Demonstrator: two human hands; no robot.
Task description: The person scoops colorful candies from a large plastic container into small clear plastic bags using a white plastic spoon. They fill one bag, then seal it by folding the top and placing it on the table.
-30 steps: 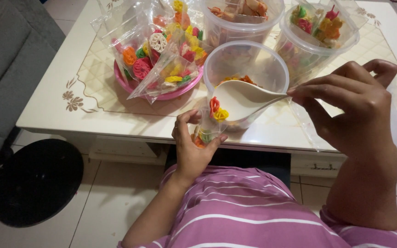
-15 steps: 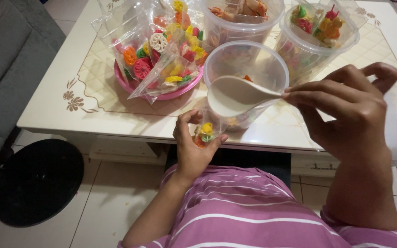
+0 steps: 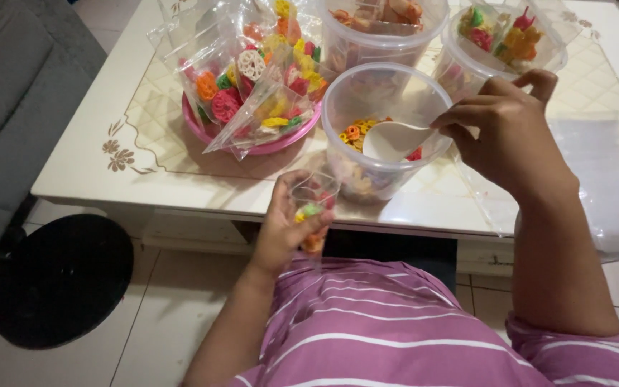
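My left hand (image 3: 286,231) grips a small clear plastic bag (image 3: 312,208) with a few coloured crackers in it, held at the table's front edge. My right hand (image 3: 508,133) holds a white spoon (image 3: 394,138), its bowl lowered inside a clear round tub (image 3: 386,130). Orange, yellow and red crackers lie at the bottom of that tub. The bag sits just below and in front of the tub.
A pink bowl (image 3: 256,145) piled with filled clear bags stands at the left. Two more clear tubs (image 3: 383,25) (image 3: 501,44) of crackers stand behind. Empty plastic bags (image 3: 603,179) lie at the right on the white table (image 3: 87,172). A black round stool (image 3: 59,279) stands on the floor.
The spoon has gone from above the bag's mouth back into the tub. The bag has dropped lower toward my lap with crackers in it.
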